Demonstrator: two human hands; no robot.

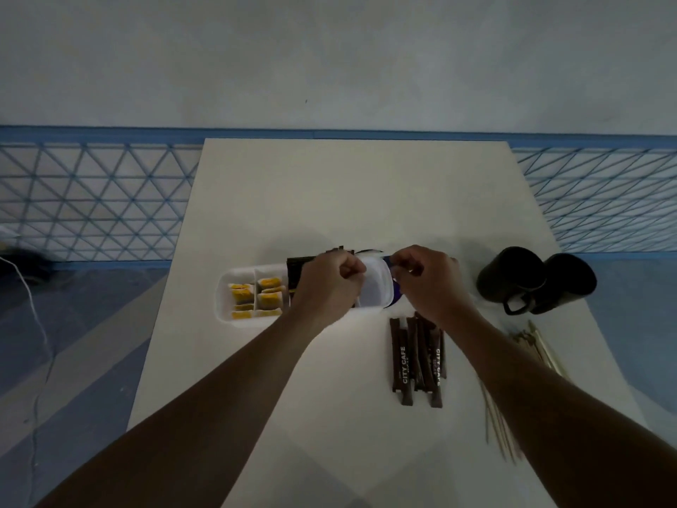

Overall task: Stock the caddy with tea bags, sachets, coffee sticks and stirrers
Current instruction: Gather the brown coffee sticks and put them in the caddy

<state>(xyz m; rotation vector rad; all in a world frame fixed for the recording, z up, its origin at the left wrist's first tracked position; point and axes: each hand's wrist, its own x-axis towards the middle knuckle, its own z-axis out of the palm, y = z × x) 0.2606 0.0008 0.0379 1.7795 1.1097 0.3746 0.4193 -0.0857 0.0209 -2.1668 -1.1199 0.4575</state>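
A white caddy (pixel 225 306) lies across the middle of the table. Its two left compartments hold yellow tea bags (pixel 269 299), and dark packets (pixel 297 267) stand in the compartment beside them. The right end compartment (pixel 375 291) shows bare white. My left hand (pixel 329 284) is curled shut over the caddy's middle; what it holds is hidden. My right hand (pixel 425 278) pinches a purple sachet (pixel 395 297) at the caddy's right end. Brown coffee sticks (pixel 403 364) lie near my right wrist. Thin wooden stirrers (pixel 494 427) lie partly under my right forearm.
Two black mugs (pixel 513 278) lie tipped on the table (pixel 348 196) at the right. More stirrers (pixel 542 346) rest near the right edge. A blue lattice fence (pixel 95 199) runs behind the table, and a white cable (pixel 36 317) trails on the floor at left.
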